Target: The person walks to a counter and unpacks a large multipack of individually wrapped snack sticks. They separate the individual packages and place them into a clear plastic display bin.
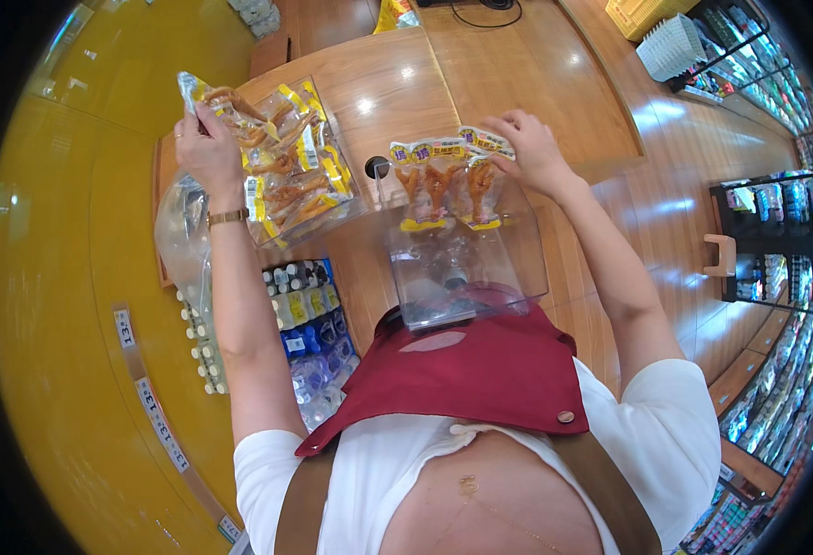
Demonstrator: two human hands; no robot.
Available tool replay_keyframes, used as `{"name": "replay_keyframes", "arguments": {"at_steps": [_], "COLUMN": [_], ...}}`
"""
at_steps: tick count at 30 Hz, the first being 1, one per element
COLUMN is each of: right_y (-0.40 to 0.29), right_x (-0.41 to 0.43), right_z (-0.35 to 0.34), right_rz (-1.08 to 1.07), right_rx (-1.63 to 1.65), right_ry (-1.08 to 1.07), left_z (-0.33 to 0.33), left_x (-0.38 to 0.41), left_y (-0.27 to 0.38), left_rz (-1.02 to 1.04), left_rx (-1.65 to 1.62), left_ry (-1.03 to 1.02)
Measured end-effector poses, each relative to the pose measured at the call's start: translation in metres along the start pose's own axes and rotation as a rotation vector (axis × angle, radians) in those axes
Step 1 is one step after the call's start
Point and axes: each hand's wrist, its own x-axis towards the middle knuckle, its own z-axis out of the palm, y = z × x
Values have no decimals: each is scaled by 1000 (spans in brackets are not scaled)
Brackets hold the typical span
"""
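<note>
My left hand pinches the silvery end of a clear packet of chicken feet above the left edge of a clear plastic bin. That bin is heaped with similar packets. At the right, my right hand grips the top corner of a packaged chicken foot at the far end of a second clear plastic bin. More packets stand upright beside it in a row, their printed tops level. The near part of this bin shows its see-through bottom.
Both bins are on a wooden counter with a round black cable hole. A clear plastic bag lies by my left forearm. Packed bottles stand below. Shelves and a stool are at the right.
</note>
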Motion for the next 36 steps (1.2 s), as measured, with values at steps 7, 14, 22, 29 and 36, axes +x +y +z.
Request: {"name": "replay_keyframes", "arguments": {"at_steps": [7, 14, 22, 29, 36], "right_y": [-134, -104, -72, -61, -51], "right_x": [32, 12, 7, 28, 17], "right_z": [-37, -18, 25, 65, 101], "right_rz": [-147, 441, 586, 497, 536], "right_rx": [643, 1591, 1569, 861, 1020], "right_ry": [161, -209, -352, -486, -347], "left_z": [-54, -37, -2, 15, 11], "left_x": [-55, -77, -116, -153, -137], "left_y": [156, 152, 118, 87, 29], "left_rz": [72, -242, -515, -29, -115], "left_rx": [-670, -903, -1036, -363, -228], "left_ry": [-158, -502, -990, -792, -586]}}
